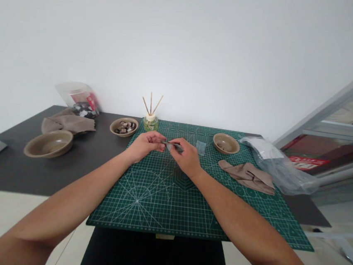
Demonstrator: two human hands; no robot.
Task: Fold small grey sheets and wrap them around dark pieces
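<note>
Both my hands meet over the far middle of a green cutting mat (164, 198). My left hand (145, 145) and my right hand (186, 156) are closed in a pinch on a small grey flat piece (171, 145), possibly a small bag, held between them just above the mat. Just right of my right hand, a small clear bag (200, 147) lies flat on the mat.
A brown bowl (226, 143) and a beige cloth (247, 177) sit on the mat's right, beside crumpled clear plastic (277, 167). A reed diffuser (150, 121), a bowl of dark pieces (123, 126), an empty bowl (48, 143), another cloth (68, 123) and a plastic jar (78, 98) stand left.
</note>
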